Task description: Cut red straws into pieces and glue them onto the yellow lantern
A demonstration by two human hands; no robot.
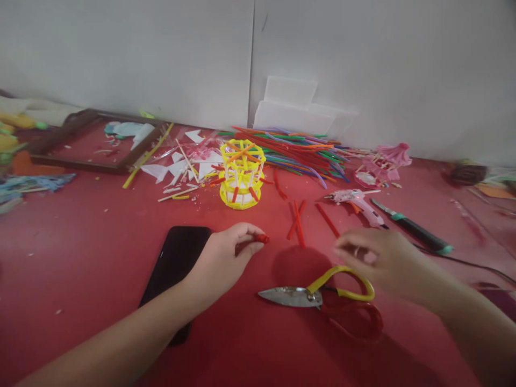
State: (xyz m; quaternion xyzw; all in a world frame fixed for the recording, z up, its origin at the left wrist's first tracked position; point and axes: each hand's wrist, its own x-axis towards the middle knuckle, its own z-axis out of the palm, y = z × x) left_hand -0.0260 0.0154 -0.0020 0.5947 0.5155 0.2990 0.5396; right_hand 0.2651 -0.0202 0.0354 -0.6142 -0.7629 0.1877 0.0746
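My left hand [229,255] is closed, thumb and fingers pinching a short red piece of pipe cleaner [263,238] whose end pokes out. My right hand [374,255] is smeared by motion, fingers bent, its tips at the near end of a red pipe cleaner piece [325,217]; whether they grip it is unclear. Two more red pieces [298,223] lie crossed between the hands. Below them rest scissors [290,296] with one yellow and one red handle. A yellow round frame [242,177] of pipe cleaners and sticks stands beyond, with red and orange pieces on it.
Under my left wrist lies a black phone [177,263]. A pink glue gun [358,203] and a green-and-black cutter [419,231] are at right. Behind are coloured pipe cleaners [290,153], paper scraps [177,166], a pink model [387,164] and a brown frame [80,164].
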